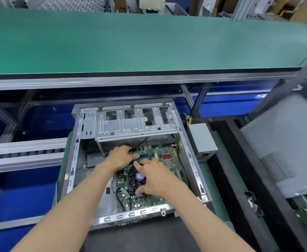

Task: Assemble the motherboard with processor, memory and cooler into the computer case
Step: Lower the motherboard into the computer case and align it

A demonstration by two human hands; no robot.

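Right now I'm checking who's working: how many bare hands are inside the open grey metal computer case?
2. The left hand rests at the green motherboard's far-left edge; the right hand covers the black cooler.

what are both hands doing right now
Left hand: fingers curled on the motherboard's far-left edge.
Right hand: grips the cooler.

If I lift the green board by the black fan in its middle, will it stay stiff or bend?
The board looks thin and wide, so it would probably flex a little. The fan sits near its middle, so the lift seems fairly balanced. The black cable at its near left corner may drag or snag on the case.
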